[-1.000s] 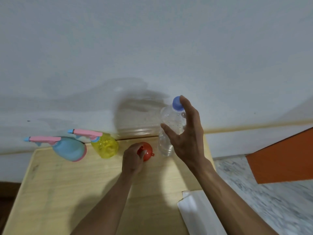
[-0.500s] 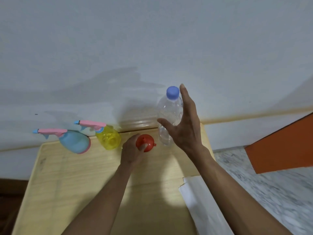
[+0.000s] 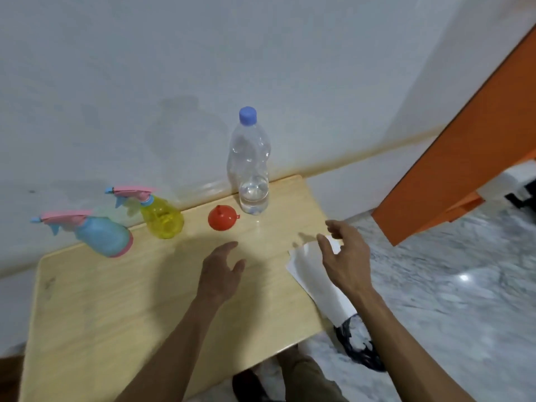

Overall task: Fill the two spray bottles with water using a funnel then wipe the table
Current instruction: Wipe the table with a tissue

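Head view: both my hands, left [image 3: 222, 274] and right [image 3: 345, 256], hover empty; a careless reach could topple the bottle [image 3: 251, 163] onto the table [image 3: 116, 300].

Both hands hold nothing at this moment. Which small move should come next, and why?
Probably the left hand should grip the yellow spray bottle so its pink spray head can be unscrewed. Both spray bottles carry their heads, the red funnel lies on the table, and the water bottle is capped, so nothing can be poured yet.

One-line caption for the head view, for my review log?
Both hands, left and right, open above table; funnel, water bottle, two spray bottles untouched.
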The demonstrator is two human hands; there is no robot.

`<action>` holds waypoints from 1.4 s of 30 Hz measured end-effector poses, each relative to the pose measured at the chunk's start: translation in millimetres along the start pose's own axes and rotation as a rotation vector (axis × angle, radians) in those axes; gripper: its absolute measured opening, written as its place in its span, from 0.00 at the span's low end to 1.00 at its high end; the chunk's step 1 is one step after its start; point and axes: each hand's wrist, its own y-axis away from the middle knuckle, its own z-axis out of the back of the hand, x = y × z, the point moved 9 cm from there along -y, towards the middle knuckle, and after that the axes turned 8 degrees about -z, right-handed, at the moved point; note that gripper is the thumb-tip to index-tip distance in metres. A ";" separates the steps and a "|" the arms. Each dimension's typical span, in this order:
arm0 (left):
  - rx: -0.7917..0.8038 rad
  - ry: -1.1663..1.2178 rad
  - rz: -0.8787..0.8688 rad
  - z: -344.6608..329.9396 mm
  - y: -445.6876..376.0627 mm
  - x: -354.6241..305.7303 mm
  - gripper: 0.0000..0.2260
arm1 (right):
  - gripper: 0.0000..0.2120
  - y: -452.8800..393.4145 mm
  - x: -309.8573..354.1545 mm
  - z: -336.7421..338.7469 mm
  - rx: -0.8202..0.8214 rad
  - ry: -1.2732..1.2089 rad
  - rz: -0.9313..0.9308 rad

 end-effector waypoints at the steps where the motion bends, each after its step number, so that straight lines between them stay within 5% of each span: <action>1: 0.025 -0.008 -0.024 -9.6 6.7 -5.6 0.21 | 0.14 11.1 -20.7 6.7 -0.012 0.021 -0.052; 9: 0.253 -0.052 -0.203 -90.0 28.1 -53.4 0.19 | 0.13 57.1 -133.6 12.4 -0.023 0.176 -0.306; 25: 0.375 -0.349 -0.546 -191.7 -37.3 -110.4 0.17 | 0.11 22.2 -149.3 -13.6 -0.124 0.430 -0.181; 36: 0.257 -0.259 -0.629 -177.0 -34.0 -122.3 0.07 | 0.05 21.9 -156.6 -4.0 -0.115 0.254 -0.258; 42: 0.348 -0.127 -0.488 -148.9 -34.6 -126.5 0.05 | 0.05 18.2 -138.9 10.7 0.032 -0.045 -0.248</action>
